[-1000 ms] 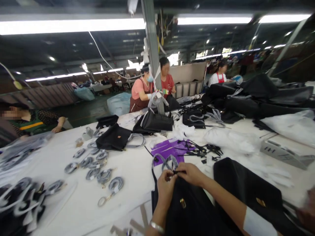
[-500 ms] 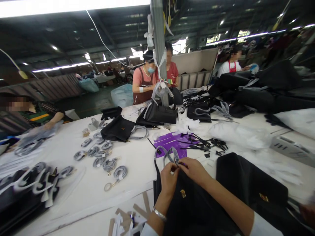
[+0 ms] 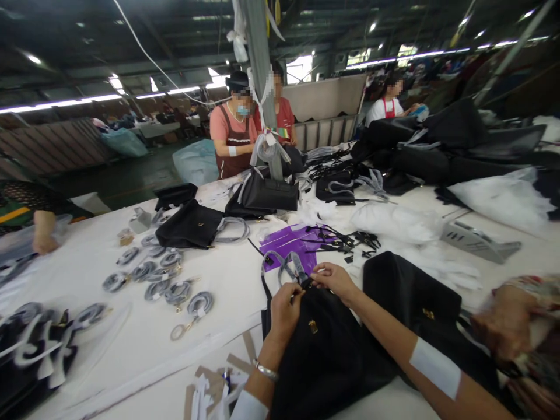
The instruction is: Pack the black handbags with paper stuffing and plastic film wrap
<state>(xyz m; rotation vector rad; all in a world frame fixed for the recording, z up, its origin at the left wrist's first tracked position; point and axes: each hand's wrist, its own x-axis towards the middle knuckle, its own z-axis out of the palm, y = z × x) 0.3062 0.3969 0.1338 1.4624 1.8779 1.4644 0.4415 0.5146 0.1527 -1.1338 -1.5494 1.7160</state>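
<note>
From my remote seat, the head view shows me one white worktop [image 3: 149, 350], cut off along the bottom edge. On its far right sits a heap of black pieces [image 3: 459, 146], piled too tightly for me to count. Around the worktop I make out five co-workers: three across the far side, one partly behind the post [image 3: 259, 70]; a fourth, at the left edge, shows only a sleeve and hand [image 3: 45, 233]; a fifth, at the right edge, shows blurred hands. The black bag [image 3: 332, 356] lies in front of me, below the purple sheets [image 3: 289, 242], its lower end running out of frame. A second black bag [image 3: 402, 286] is just to its right, partly hidden by my right forearm. My two hands meet at the first bag's top edge: the left hand [image 3: 283, 309] and the right hand [image 3: 339, 283] both pinch there beside the wrapped handles [image 3: 284, 265], fingers closed on a small black part too tiny to identify. I count about ten coiled straps [image 3: 200, 304], some overlapping. Each bag shows one gold clasp [image 3: 312, 326].
</note>
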